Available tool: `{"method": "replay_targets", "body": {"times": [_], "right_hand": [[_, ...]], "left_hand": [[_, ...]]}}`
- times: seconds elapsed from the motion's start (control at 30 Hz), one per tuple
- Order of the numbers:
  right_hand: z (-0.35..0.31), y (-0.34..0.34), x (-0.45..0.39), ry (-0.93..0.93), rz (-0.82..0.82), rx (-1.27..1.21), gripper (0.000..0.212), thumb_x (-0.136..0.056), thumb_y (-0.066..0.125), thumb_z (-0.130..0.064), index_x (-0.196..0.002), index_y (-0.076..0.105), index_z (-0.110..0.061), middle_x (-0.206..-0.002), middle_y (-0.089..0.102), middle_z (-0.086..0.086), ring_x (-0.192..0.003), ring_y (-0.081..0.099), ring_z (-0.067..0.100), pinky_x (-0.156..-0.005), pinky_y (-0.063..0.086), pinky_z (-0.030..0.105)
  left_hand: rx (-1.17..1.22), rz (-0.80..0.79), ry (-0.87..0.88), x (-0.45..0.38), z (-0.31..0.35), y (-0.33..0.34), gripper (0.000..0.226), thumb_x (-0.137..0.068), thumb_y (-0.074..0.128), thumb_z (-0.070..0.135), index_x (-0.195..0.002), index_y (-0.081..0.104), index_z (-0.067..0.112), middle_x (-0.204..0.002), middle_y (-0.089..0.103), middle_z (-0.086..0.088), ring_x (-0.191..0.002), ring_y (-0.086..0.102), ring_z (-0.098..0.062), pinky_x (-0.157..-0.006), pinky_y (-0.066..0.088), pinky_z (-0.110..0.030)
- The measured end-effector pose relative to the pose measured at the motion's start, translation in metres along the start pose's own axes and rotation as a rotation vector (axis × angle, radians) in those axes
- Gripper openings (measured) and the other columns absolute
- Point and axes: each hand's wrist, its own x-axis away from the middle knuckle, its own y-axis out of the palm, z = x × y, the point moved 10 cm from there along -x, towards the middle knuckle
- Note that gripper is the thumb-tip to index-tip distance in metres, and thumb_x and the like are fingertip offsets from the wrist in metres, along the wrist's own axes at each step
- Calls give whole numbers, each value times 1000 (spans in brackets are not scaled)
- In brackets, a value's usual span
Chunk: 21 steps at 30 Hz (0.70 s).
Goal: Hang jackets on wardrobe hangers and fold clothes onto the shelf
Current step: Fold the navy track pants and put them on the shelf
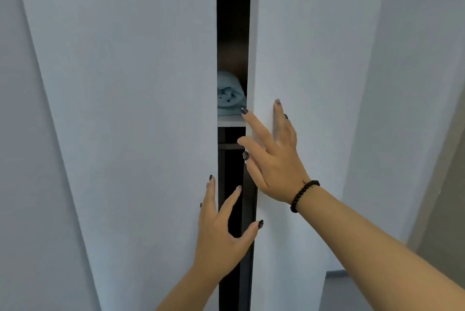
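Head view: two white wardrobe doors, left door [120,109] and right door [302,59], stand ajar with a narrow dark gap between them at 12 o'clock. Left hand [221,225] at 6 o'clock, fingers straight and spread, lies flat on the left door's inner edge, thumb reaching across the gap. Right hand [274,157] just above, toward 1 o'clock, fingers splayed wide, fingertips on the right door's edge; black bead bracelet [303,196] on that wrist. Neither hand holds anything. Through the gap: a white shelf [231,122] with a folded light-blue cloth [230,94] on it; a dark bar [230,145] just below, possibly the hanging rail, too dim to be sure. No jackets or hangers in sight. Judgement: doors being parted, task barely begun. Risks: fingertips at the edges could get pinched if a door swings back; flat palms offer little purchase and may slip.
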Motion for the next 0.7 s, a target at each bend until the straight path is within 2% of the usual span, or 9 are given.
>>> {"method": "replay_targets", "body": {"times": [0.07,0.13,0.23,0.3,0.37,0.43,0.5,0.7], "right_hand": [[1,14,-5,-6,16,-7,27,-88,49,-13,-107,67,-8,-151,33,10,-138,10,56,-105,24,63],[3,25,-10,-4,25,0,33,-89,46,-13,-115,65,-6,-150,34,11,-138,10,57,-107,23,64],[4,44,-15,-12,16,23,41,-92,43,-15,-130,56,-4,-150,34,13,-138,11,57,-108,21,65],[7,57,-17,5,-4,28,49,-95,42,-20,-141,42,-4,-153,29,15,-140,10,53,-110,22,63],[22,71,-16,108,-46,-7,62,-98,39,-33,-148,23,0,-156,17,18,-145,7,40,-116,20,53],[35,83,-17,168,-90,-10,70,-98,35,-41,-149,16,4,-157,11,19,-147,7,31,-119,18,44],[41,95,-20,153,-137,18,67,-99,33,-39,-148,20,3,-157,14,19,-147,11,29,-118,20,41],[52,123,-23,153,-194,83,59,-97,33,-24,-148,22,3,-158,15,17,-147,13,29,-117,24,43]], "left_hand": [[80,-7,-127,-8,-20,-5,80,-69,74,62,-136,31,58,-153,-17,33,-147,0,0,-118,26,-46],[71,-7,-189,-16,-34,-10,89,-63,78,63,-136,27,57,-151,-20,33,-146,-1,-2,-118,24,-42],[-19,-18,-219,-32,-49,-16,100,-60,74,71,-143,24,49,-153,-24,27,-147,-8,-6,-120,17,-48],[-106,-29,-231,-42,-59,-17,102,-62,70,75,-146,23,43,-154,-26,21,-147,-16,-8,-120,3,-53],[-192,-62,-307,-51,-73,-17,115,-61,67,78,-151,6,40,-152,-37,11,-142,-32,-11,-116,-14,-55],[-242,-93,-430,-58,-89,-18,134,-55,64,84,-149,-20,38,-146,-49,0,-134,-46,-16,-109,-24,-56],[-271,-87,-482,-68,-98,-24,144,-51,64,86,-143,-33,36,-142,-53,-5,-131,-49,-21,-106,-25,-57],[-297,-58,-470,-92,-108,-23,146,-52,64,85,-139,-40,33,-140,-54,-10,-131,-49,-27,-107,-17,-67]]}}
